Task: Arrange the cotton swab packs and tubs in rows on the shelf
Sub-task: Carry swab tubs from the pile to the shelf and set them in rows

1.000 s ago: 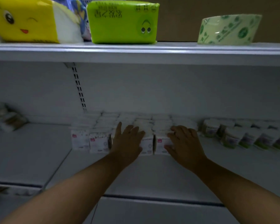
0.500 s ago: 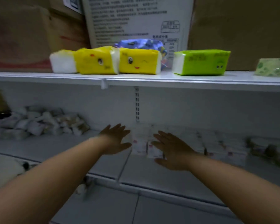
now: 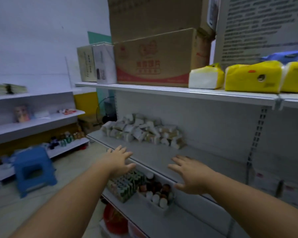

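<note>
The left hand (image 3: 118,161) is being held out palm down over the front edge of the shelf (image 3: 155,157), fingers spread and straight, and nothing is being gripped by it. The right hand (image 3: 192,176) is being held out likewise just beside it, fingers apart and thumb out, and nothing is being grasped there either. Whether the shelf is being touched by either palm cannot be told. A loose pile of swab packs (image 3: 141,133) is being kept beyond both hands at the back of the shelf, well apart from the fingertips and somewhat nearer the left hand. Blurred white boxed packs (image 3: 265,181) are being kept side by side to the right of the right hand. Below the hands, cartons (image 3: 126,184) and small bottles (image 3: 155,193) are being stored on a lower shelf (image 3: 187,219). Above the hands, a cardboard box (image 3: 155,59) and yellow tissue packs (image 3: 253,78) are being carried by the upper shelf (image 3: 162,90). A blue stool (image 3: 33,169) is being left far to the left of the left hand.
</note>
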